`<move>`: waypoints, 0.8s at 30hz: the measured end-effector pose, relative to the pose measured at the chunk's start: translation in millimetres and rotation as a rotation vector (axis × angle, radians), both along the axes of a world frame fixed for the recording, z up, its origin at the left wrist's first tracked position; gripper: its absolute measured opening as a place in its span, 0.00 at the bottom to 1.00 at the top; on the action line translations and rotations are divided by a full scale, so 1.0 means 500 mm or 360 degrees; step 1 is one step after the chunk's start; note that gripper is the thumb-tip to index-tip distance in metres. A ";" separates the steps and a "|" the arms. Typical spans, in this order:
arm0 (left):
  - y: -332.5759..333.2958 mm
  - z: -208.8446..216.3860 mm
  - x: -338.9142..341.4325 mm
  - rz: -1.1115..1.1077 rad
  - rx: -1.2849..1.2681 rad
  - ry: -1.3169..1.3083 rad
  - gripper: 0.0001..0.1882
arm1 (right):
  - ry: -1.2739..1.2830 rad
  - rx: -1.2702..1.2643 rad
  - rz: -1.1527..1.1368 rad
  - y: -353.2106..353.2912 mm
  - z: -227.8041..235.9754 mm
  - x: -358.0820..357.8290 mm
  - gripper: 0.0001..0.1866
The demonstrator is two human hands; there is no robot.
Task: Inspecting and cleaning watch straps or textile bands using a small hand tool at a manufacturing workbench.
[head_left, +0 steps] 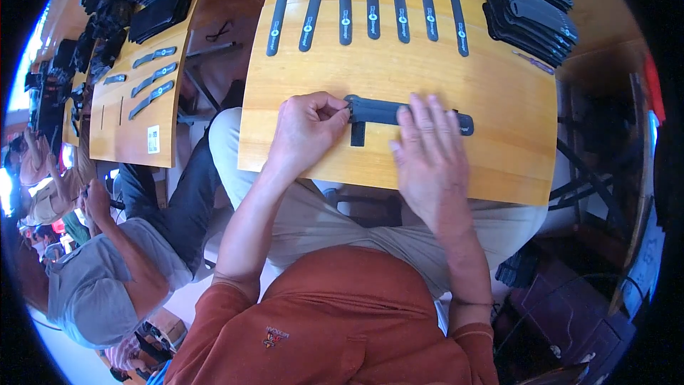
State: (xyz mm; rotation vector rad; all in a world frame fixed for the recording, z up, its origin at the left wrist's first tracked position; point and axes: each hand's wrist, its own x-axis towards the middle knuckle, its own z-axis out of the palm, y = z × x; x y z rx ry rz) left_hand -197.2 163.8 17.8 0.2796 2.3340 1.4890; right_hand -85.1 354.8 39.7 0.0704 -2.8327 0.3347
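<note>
A dark grey strap (381, 112) lies crosswise on the wooden table in front of me. My left hand (310, 132) pinches its left end between thumb and fingers. Across its right half my right hand (429, 153) lies flat, fingers stretched out and slightly blurred; the strap's rounded right tip pokes out beyond them. Just under the left part of the strap, a short black piece (358, 134) sticks out toward me. Farther off, a row of several similar straps (372, 0) with rounded ends and pale printing lies side by side, pointing away from me.
Stacks of dark folded pieces (531, 18) sit at the table's far right, with a thin screwdriver-like tool (534, 62) beside them. To the left, another table (107, 132) bears straps and dark piles. A person in a grey shirt (114, 278) sits there.
</note>
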 end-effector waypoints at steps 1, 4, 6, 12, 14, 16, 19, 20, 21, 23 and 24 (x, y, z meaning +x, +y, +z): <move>0.001 -0.001 -0.001 -0.0012 -0.0020 0.0016 0.06 | -0.0086 -0.0102 0.0103 -0.010 -0.007 -0.002 0.25; 0.007 0.005 0.000 -0.0029 -0.0052 0.0036 0.06 | -0.0193 -0.0145 0.0070 -0.010 -0.037 -0.005 0.28; 0.007 0.008 0.000 -0.0039 -0.0062 0.0039 0.06 | -0.0170 -0.0109 0.0084 -0.009 -0.041 -0.004 0.28; 0.004 0.016 0.005 0.0012 -0.0141 0.0155 0.08 | -0.0164 -0.0079 0.0091 -0.012 -0.041 -0.002 0.28; 0.005 0.031 0.018 -0.0013 -0.0425 0.0480 0.11 | -0.0163 -0.0076 0.0081 -0.010 -0.045 0.001 0.28; 0.003 0.039 0.038 -0.0076 -0.0602 0.0771 0.15 | -0.0125 -0.0079 0.0091 -0.012 -0.051 0.002 0.28; 0.006 0.032 0.063 -0.0412 -0.0901 0.1295 0.23 | -0.0111 -0.0085 0.0074 -0.012 -0.055 0.004 0.28; 0.008 0.026 0.068 -0.0692 -0.1020 0.1527 0.27 | -0.0110 -0.0079 0.0066 -0.014 -0.056 0.002 0.28; 0.006 0.021 0.071 -0.0700 -0.1008 0.1528 0.27 | -0.0104 -0.0084 0.0072 -0.014 -0.057 0.003 0.28; -0.011 0.016 0.067 -0.0836 -0.0999 0.1321 0.32 | -0.0103 -0.0079 0.0065 -0.004 -0.057 0.010 0.28; -0.014 0.020 0.062 -0.0865 -0.1046 0.1355 0.32 | -0.0090 -0.0102 0.0077 0.001 -0.057 0.011 0.29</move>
